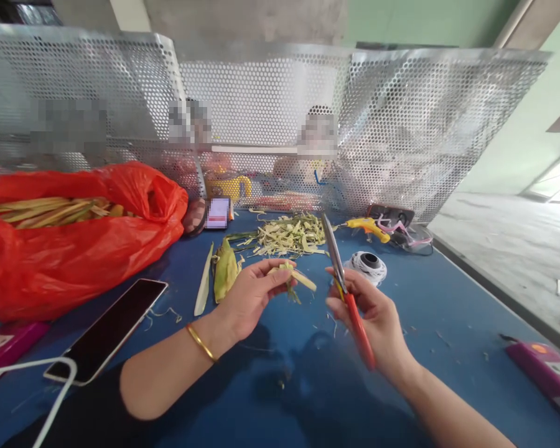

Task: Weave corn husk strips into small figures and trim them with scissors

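"Where's the pale husk piece (305,280)?"

"Over the tabletop (424,298), pinched in the fingers of the left hand (256,289). The right hand (371,302) has its fingers wrapped round the red scissors (353,317)."

"Any tips?"

"Hold it still and keep clear of the blades (333,246), I think."

"What's in the way?"

"Maybe the white roll (380,272) behind the right hand. A scrap pile (289,235) sits farther off."

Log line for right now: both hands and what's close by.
left hand: holding pale-green strips | right hand: holding red-handled scissors | beyond hands: scrap pile | beside left hand: green husk
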`<control>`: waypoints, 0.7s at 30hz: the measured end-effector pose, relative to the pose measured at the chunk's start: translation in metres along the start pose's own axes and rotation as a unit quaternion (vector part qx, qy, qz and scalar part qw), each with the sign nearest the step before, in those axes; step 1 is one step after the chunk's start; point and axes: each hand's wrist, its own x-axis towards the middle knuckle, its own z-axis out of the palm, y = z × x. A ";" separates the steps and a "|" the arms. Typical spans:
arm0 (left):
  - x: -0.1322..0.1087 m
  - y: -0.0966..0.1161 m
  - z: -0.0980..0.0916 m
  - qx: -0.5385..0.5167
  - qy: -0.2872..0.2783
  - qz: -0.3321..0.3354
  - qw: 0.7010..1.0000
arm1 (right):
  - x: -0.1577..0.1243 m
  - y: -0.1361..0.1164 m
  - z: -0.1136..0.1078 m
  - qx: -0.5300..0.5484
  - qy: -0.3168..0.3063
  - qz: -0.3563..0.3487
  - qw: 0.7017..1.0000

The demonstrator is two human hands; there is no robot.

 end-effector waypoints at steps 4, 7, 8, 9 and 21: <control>0.007 0.013 -0.004 -0.082 0.037 0.043 0.995 | -0.005 -0.007 -0.009 -0.046 -0.099 0.001 0.994; 0.009 0.020 -0.008 -0.099 0.050 0.081 0.991 | -0.007 -0.010 -0.011 -0.093 -0.163 0.032 0.982; 0.009 0.022 -0.008 -0.102 0.053 0.093 0.989 | -0.007 -0.010 -0.011 -0.110 -0.176 0.043 0.977; 0.009 0.023 -0.009 -0.105 0.055 0.103 0.988 | -0.006 -0.010 -0.010 -0.127 -0.186 0.054 0.973; 0.005 0.019 -0.005 -0.093 0.057 0.093 0.990 | -0.002 -0.004 -0.009 -0.184 -0.183 0.076 0.963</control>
